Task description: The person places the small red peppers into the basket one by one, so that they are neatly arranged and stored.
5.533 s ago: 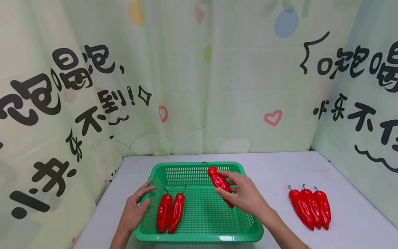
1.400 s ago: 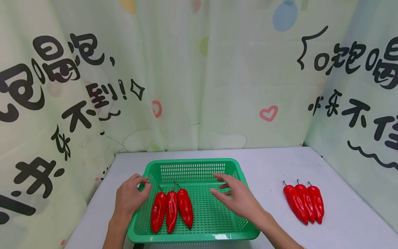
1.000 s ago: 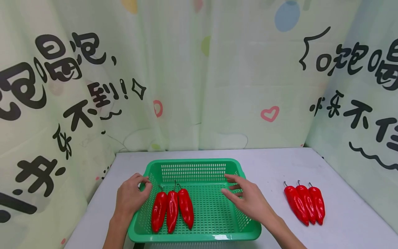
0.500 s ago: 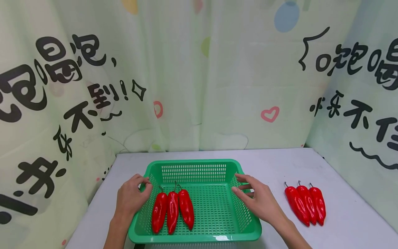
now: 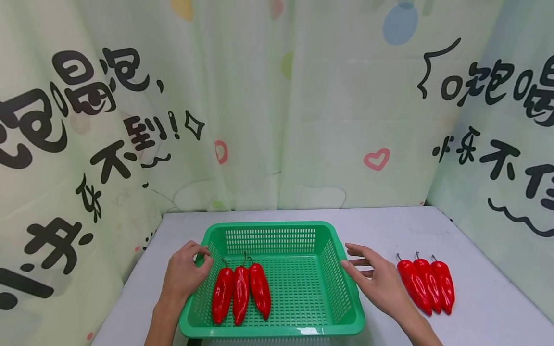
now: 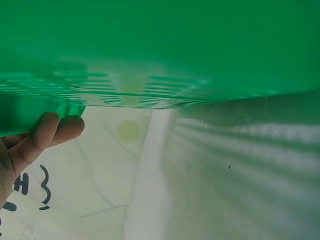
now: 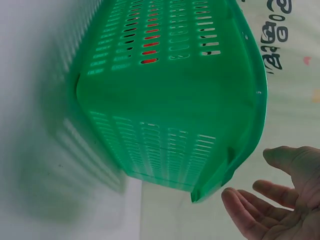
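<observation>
Three glossy red chili peppers (image 5: 241, 294) lie side by side in the left part of a green plastic basket (image 5: 277, 331), their stems pointing to the far side. My left hand (image 5: 183, 271) pinches the basket's left rim between thumb and fingers. In the left wrist view those fingertips (image 6: 47, 131) are at the green edge. Just outside the right rim is my right hand (image 5: 375, 276), fingers spread and relaxed, holding nothing. The right wrist view has this hand (image 7: 285, 195) apart from the basket wall. Three more red chili peppers (image 5: 426, 286) lie on the table beyond it.
The white table (image 5: 476, 317) extends on both sides of the basket. Behind it and along both sides hangs a pale green curtain (image 5: 320, 120) with black lettering and coloured shapes.
Earlier my right hand held a pepper over the basket; that pepper now lies beside the other two. Since then the empty right hand has moved right, past the rim. The left hand stays put.
</observation>
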A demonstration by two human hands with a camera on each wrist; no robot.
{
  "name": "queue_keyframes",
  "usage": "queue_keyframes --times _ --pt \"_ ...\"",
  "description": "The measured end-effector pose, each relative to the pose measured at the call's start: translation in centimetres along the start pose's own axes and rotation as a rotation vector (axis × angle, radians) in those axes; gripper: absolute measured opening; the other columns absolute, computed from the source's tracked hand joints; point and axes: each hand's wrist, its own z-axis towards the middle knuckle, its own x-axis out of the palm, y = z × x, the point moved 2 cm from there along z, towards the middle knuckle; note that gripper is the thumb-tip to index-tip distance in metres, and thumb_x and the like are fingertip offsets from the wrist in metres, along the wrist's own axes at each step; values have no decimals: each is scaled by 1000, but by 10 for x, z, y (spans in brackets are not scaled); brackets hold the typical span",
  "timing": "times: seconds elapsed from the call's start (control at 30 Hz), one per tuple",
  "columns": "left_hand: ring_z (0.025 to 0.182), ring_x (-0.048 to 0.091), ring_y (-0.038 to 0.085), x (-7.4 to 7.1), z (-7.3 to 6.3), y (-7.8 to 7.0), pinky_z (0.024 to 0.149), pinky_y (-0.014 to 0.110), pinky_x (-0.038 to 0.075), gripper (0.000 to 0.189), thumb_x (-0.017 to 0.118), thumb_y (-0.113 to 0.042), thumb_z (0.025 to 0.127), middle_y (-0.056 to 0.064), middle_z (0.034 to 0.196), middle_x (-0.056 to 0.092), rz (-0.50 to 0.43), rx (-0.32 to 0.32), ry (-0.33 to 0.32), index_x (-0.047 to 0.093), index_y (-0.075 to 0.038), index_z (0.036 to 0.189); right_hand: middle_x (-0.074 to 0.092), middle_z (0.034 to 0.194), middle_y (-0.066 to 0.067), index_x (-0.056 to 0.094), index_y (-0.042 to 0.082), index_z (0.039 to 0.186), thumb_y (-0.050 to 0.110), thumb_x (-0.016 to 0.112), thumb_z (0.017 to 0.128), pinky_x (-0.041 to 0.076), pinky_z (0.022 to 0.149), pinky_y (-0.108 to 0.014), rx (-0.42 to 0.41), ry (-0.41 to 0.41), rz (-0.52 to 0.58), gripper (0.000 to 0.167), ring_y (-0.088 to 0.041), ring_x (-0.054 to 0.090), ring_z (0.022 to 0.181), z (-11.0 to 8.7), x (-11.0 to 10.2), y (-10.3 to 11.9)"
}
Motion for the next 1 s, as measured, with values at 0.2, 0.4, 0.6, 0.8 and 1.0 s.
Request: queue_keyframes --times 0.2,0.4,0.6,0.8,1.0 --pt "68 53 14 0 1 0 57 25 44 9 69 -3 80 6 89 67 4 12 3 76 -4 87 65 135 -17 60 7 139 30 75 92 62 80 -39 23 -16 -15 54 -34 72 106 -3 -8 -5" --pt "87 67 30 0 1 -1 75 45 59 25 72 -7 81 15 105 69 18 0 43 74 0 105 67 132 -18 61 6 137 30 75 93 62 79 -41 33 -35 -34 52 -34 72 105 -7 -15 -11" --pt "122 62 43 -1 2 -1 95 56 54 46 71 -10 85 22 139 62 41 -43 154 66 3 129 68 129 -18 62 5 136 28 75 93 62 78 -40 33 -46 -40 50 -34 72 104 -9 -21 -17" --pt "129 58 43 0 2 -1 97 55 53 46 71 -9 85 19 144 58 51 -60 187 67 2 129 68 129 -20 61 5 136 32 75 92 62 77 -40 59 -62 -70 54 -36 72 105 -10 -26 -25" --pt "129 57 43 -1 3 -2 97 56 53 44 71 -9 84 19 144 59 44 -61 182 68 3 127 68 127 -20 61 4 136 32 74 93 62 74 -36 63 -90 -89 52 -37 71 104 -12 -34 -34"
